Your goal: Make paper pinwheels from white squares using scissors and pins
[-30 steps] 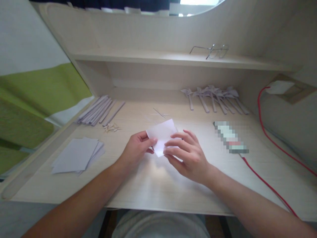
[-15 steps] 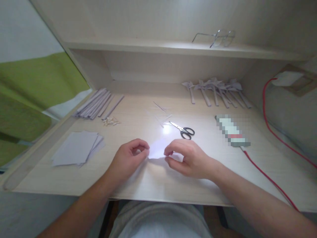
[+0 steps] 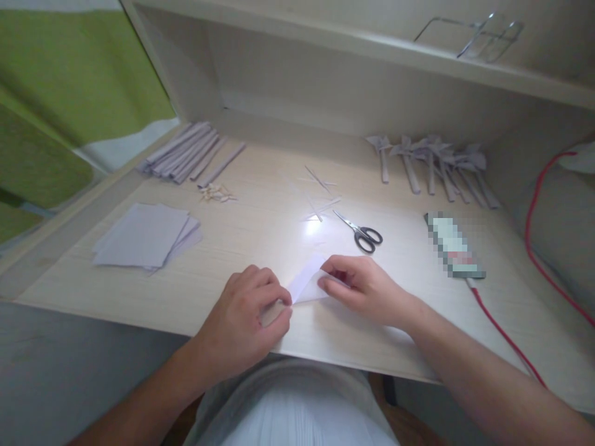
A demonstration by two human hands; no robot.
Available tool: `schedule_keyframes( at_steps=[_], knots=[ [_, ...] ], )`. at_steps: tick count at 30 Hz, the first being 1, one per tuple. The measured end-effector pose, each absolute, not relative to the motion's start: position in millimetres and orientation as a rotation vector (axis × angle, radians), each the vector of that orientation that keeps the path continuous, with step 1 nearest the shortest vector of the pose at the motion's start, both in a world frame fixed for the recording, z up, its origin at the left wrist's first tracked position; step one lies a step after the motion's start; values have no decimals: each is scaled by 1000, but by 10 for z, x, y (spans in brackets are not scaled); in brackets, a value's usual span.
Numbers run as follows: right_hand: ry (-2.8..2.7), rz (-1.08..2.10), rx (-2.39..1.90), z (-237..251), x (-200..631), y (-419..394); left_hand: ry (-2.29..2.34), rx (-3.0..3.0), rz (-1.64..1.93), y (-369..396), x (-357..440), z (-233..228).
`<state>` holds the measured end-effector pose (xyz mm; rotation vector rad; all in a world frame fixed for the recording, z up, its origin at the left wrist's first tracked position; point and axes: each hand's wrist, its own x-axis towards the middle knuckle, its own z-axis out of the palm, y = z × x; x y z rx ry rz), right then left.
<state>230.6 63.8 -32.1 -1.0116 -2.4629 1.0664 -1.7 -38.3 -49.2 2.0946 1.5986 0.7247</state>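
Your counter (image 3: 418,322) already carries signs of finished work: along the back right lies a row of paper pinwheels on flat sticks (image 3: 432,164), and at the back left a bundle of rolled paper sticks (image 3: 186,152) waits. A stack of square paper sheets (image 3: 144,235) sits at the left, so plenty of material is left to use. Judging from that, you are early on one more piece: the sheet in your hands is only part folded and has no stick on it yet.

That white paper sheet (image 3: 307,284) lies low over the near middle of the counter, between your hands. It looks like a narrow folded strip with one end tilted up, though glare from the counter makes its exact folds hard to read.

Your left hand (image 3: 246,319) is curled, pinching the sheet's near left end. Your right hand (image 3: 367,291) pinches the right end between thumb and fingertips.

Just beyond your right hand lie black-handled scissors (image 3: 362,232), apart from it. Thin paper slivers (image 3: 320,207) and a small heap of pale bits (image 3: 216,194) are scattered further back.
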Motion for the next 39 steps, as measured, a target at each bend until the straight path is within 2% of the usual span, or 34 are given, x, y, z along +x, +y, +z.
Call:
schedule_keyframes(
  at_steps=[10, 15, 18, 21, 25, 31, 36, 39],
  knots=[
    [-2439, 1099, -936, -261, 2350, 655, 1572, 2148, 782, -242, 90, -473],
    [-2434, 1161, -669, -142, 2453, 688, 1169, 2188, 967, -268, 42, -331],
    [-2407, 1102, -447, -71, 2492, 731, 1197, 2123, 1078, -200, -73, -311],
    [-2348, 1027, -423, -47, 2533, 784, 1283, 2078, 1050, -82, -183, -361],
    [-2168, 1259, -507, -102, 2573, 837, 1292, 2104, 914, 4, -235, -452],
    [-1762, 1683, -514, -224, 2528, 859, 1247, 2223, 1073, -19, -232, -468],
    [-1582, 1863, -491, -307, 2512, 884, 1191, 2358, 957, -29, -265, -439],
    [-1545, 1919, -484, -321, 2512, 896, 1162, 2446, 1064, -21, -269, -410]
  ],
)
